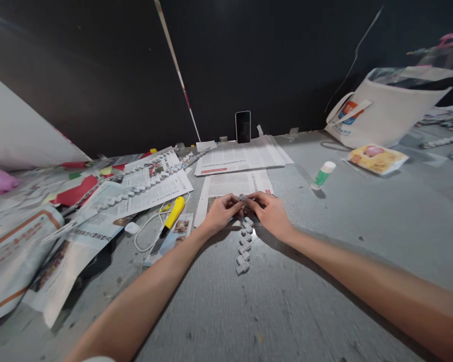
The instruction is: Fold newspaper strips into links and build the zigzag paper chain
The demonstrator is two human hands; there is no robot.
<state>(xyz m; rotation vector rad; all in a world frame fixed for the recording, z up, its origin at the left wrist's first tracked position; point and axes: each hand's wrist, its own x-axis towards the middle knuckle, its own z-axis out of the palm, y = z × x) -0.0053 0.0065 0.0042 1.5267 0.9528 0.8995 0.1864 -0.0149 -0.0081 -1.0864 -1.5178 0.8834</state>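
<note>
Over the front of a newspaper sheet (230,185), my left hand (223,211) and my right hand (269,211) meet, fingertips nearly touching. Both pinch a small folded piece of newspaper (242,198) between thumbs and fingers. Just below them a zigzag chain of folded newspaper (243,246) lies on the grey table, running toward me. Its top end sits close under my fingers; whether it joins the held piece I cannot tell. A yellow utility knife (172,217) lies left of my left hand, on a newspaper scrap and beside a white cord.
A phone (243,127) leans on the black wall behind stacked newspapers (245,157). A glue stick (323,175) stands at right, near a yellow packet (377,159) and a white tote bag (388,108). Newspapers, longer paper chains (136,190) and a plastic bag (18,256) clutter the left.
</note>
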